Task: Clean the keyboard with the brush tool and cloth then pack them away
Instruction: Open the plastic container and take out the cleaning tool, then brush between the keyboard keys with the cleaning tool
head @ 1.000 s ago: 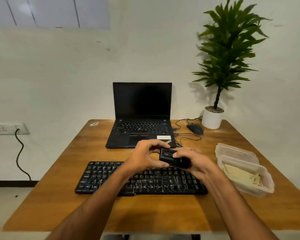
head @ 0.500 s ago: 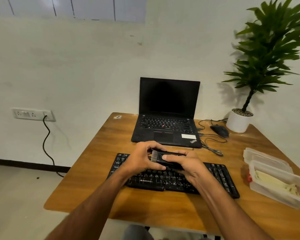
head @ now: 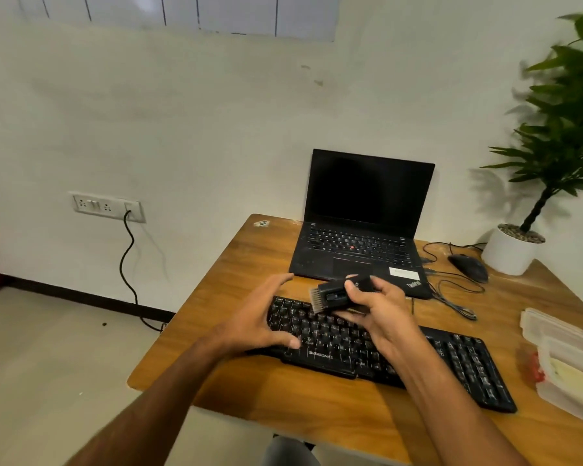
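A black keyboard [head: 451,361] lies across the wooden table [head: 249,260]. My right hand [head: 381,314] grips a black brush tool [head: 334,295] above the keyboard's left half, its pale bristles pointing left. My left hand [head: 260,317] hovers just left of the brush with fingers spread and holds nothing; its thumb lies over the keyboard's near left edge. A yellowish cloth [head: 576,381] lies inside a clear plastic container [head: 552,396] at the right edge.
An open black laptop [head: 360,227] stands behind the keyboard. A mouse [head: 468,267] with loose cables and a potted plant [head: 515,250] sit at the back right. A clear lid [head: 546,326] leans behind the container. A wall socket [head: 106,206] with a cable is at the left.
My left hand has let go of the brush tool and opened to its left. The right hand now holds the brush alone. The view has swung left.
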